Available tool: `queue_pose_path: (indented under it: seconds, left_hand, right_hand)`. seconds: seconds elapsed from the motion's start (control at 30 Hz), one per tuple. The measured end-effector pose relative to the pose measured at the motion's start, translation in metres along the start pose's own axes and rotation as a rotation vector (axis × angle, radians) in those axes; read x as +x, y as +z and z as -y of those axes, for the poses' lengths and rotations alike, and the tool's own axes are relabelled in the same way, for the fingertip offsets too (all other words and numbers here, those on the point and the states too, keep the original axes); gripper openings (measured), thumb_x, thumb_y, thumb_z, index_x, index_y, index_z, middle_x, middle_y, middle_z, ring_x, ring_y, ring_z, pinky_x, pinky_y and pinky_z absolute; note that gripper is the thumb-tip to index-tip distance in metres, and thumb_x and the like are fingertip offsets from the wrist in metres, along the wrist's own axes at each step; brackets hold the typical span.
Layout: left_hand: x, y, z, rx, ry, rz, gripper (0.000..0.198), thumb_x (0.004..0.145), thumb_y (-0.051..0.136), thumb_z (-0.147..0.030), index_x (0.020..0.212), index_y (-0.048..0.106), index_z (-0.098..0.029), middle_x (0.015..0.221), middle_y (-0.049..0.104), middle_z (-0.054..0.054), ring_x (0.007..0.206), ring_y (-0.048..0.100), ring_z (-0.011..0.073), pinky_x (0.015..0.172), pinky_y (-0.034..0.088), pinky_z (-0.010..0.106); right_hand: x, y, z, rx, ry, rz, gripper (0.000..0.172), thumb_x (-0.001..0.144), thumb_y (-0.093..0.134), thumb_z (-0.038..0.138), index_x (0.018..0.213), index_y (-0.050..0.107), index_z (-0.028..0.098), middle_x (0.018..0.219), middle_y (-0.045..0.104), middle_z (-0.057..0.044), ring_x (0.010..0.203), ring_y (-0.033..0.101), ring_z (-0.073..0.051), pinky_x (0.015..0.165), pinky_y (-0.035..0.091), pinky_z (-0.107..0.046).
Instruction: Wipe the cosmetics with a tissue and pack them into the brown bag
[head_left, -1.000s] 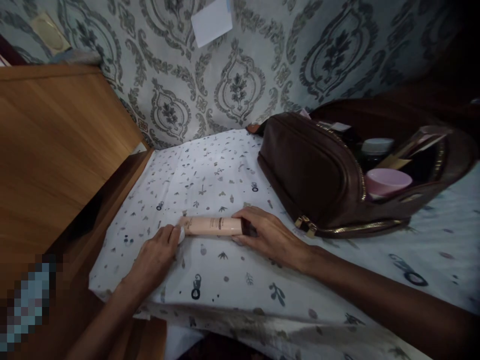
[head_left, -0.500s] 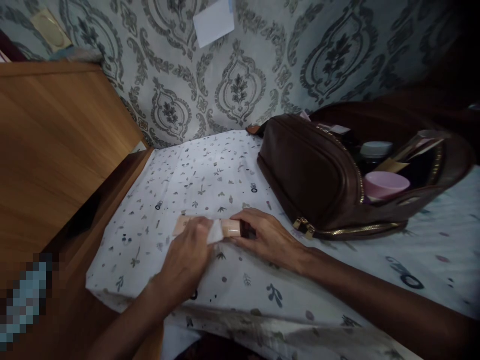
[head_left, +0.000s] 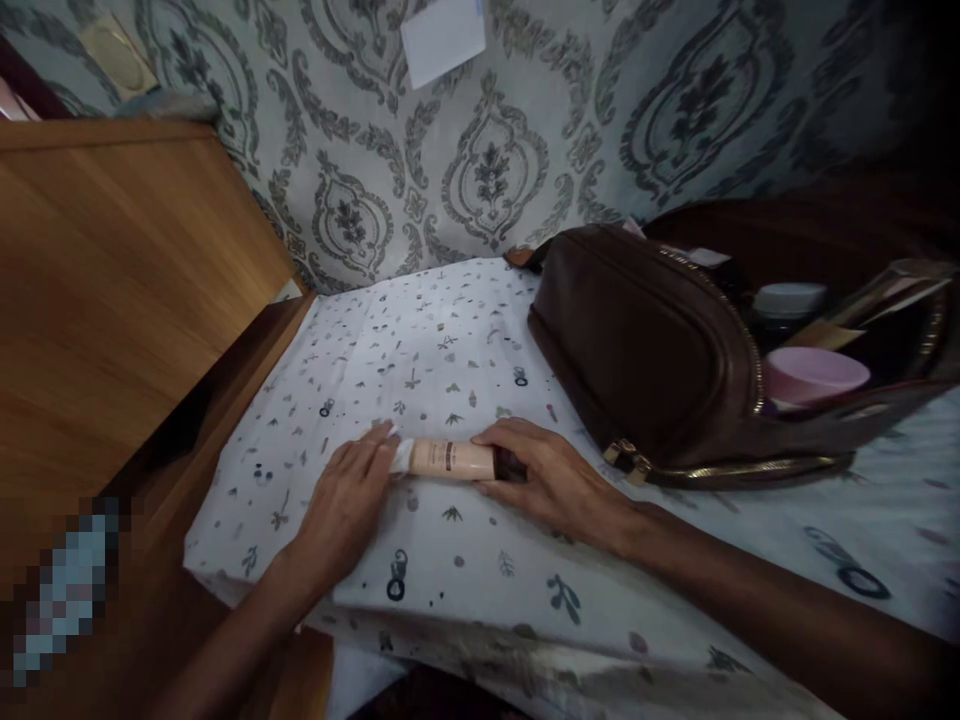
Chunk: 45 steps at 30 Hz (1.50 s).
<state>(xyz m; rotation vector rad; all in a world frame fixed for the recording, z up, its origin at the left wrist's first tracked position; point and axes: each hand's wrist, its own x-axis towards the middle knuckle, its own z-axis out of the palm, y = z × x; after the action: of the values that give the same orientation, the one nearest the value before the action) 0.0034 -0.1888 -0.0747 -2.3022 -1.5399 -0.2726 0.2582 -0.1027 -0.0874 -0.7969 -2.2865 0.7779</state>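
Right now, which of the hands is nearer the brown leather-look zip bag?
Right: the right hand is just left of the bag; the left hand lies farther left.

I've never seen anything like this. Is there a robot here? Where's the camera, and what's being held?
No robot here: these are a person's two bare hands, seen from a camera worn on their head, looking forward and down. The right hand grips the dark end of a peach-coloured tube. The left hand covers the tube's other end, with a white, tissue-like piece showing beside it. Beneath is a white cloth with small printed figures. On it, to the right, sits an open brown bag, with a pink, cup-like item and other things inside.
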Motion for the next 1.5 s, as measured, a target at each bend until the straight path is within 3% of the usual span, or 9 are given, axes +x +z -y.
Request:
queue_pose_path:
  seconds: [0.2,0.53,0.63,0.77,0.9,1.0,1.23,1.37,1.5]
  left_hand:
    - [-0.031,0.012,0.029,-0.042,-0.132,0.062,0.044,0.093,0.036,-0.005,0.136,0.043,-0.011,0.139,0.055,0.021,0.129,0.054,0.0272,0.102,0.052,0.046]
    - [-0.027,0.007,0.024,-0.077,-0.171,0.092,0.047,0.090,0.034,-0.002,0.134,0.046,-0.010,0.134,0.058,0.021,0.124,0.058,0.0303,0.100,0.054,0.047]
    - [-0.020,0.000,0.013,-0.091,-0.150,0.012,0.049,0.090,0.034,-0.002,0.136,0.044,-0.012,0.135,0.058,0.019,0.124,0.058,0.0288,0.098,0.055,0.046]
    - [0.004,-0.010,-0.017,-0.098,0.003,-0.107,0.047,0.094,0.037,-0.006,0.141,0.040,-0.012,0.140,0.054,0.018,0.132,0.050,0.0255,0.107,0.048,0.044]
    - [0.031,-0.016,-0.046,-0.032,0.206,-0.026,0.050,0.095,0.039,-0.009,0.145,0.033,-0.007,0.146,0.047,0.020,0.138,0.042,0.0273,0.114,0.038,0.048]
    - [0.040,-0.017,-0.051,0.016,0.260,0.019,0.048,0.094,0.038,-0.007,0.142,0.036,-0.004,0.143,0.050,0.021,0.135,0.045,0.0299,0.114,0.036,0.053]
    - [0.023,-0.024,0.000,-0.003,0.152,0.139,0.041,0.097,0.037,-0.014,0.138,0.039,-0.013,0.129,0.058,0.017,0.119,0.056,0.0296,0.104,0.042,0.054]
    - [0.016,-0.038,0.030,-0.185,0.052,0.255,0.033,0.099,0.038,-0.024,0.132,0.045,-0.020,0.118,0.060,0.011,0.106,0.059,0.0270,0.091,0.050,0.044]
    - [0.014,-0.050,0.042,-0.359,-0.081,0.383,0.025,0.097,0.037,-0.025,0.118,0.051,-0.023,0.106,0.060,0.006,0.092,0.060,0.0222,0.078,0.050,0.034]
  right_hand:
    - [0.000,0.000,0.003,0.048,0.077,0.031,0.022,0.080,0.067,0.016,0.101,0.063,0.018,0.090,0.065,-0.004,0.078,0.060,-0.018,0.070,0.047,-0.029]
    - [0.001,0.001,0.000,0.236,0.142,0.033,0.023,0.087,0.063,0.035,0.103,0.066,0.019,0.081,0.067,-0.003,0.069,0.057,-0.016,0.061,0.043,-0.027]
    - [0.001,0.003,-0.002,0.270,0.161,-0.010,0.023,0.082,0.067,0.027,0.104,0.065,0.019,0.081,0.066,-0.003,0.069,0.058,-0.015,0.060,0.044,-0.027]
    - [0.000,0.005,-0.001,0.287,0.149,-0.067,0.023,0.077,0.072,0.020,0.098,0.063,0.019,0.076,0.063,0.001,0.066,0.056,-0.014,0.060,0.043,-0.026]
    - [-0.001,0.006,0.000,0.268,0.060,-0.112,0.022,0.075,0.071,0.015,0.093,0.060,0.020,0.077,0.061,0.002,0.066,0.054,-0.013,0.061,0.044,-0.025]
    - [-0.002,0.006,0.001,0.253,-0.005,-0.112,0.021,0.076,0.068,0.010,0.092,0.058,0.020,0.082,0.060,0.001,0.069,0.055,-0.013,0.064,0.045,-0.025]
    - [-0.004,0.004,0.000,0.216,-0.083,-0.068,0.015,0.083,0.067,0.016,0.092,0.056,0.019,0.085,0.058,0.000,0.069,0.054,-0.012,0.062,0.043,-0.025]
    - [-0.004,0.005,-0.002,0.214,-0.126,-0.075,0.014,0.085,0.063,0.016,0.097,0.055,0.019,0.093,0.059,-0.003,0.072,0.055,-0.012,0.064,0.045,-0.026]
    - [-0.003,0.005,-0.002,0.232,-0.126,-0.077,0.014,0.085,0.060,0.016,0.098,0.056,0.020,0.094,0.058,-0.003,0.072,0.054,-0.012,0.065,0.045,-0.026]
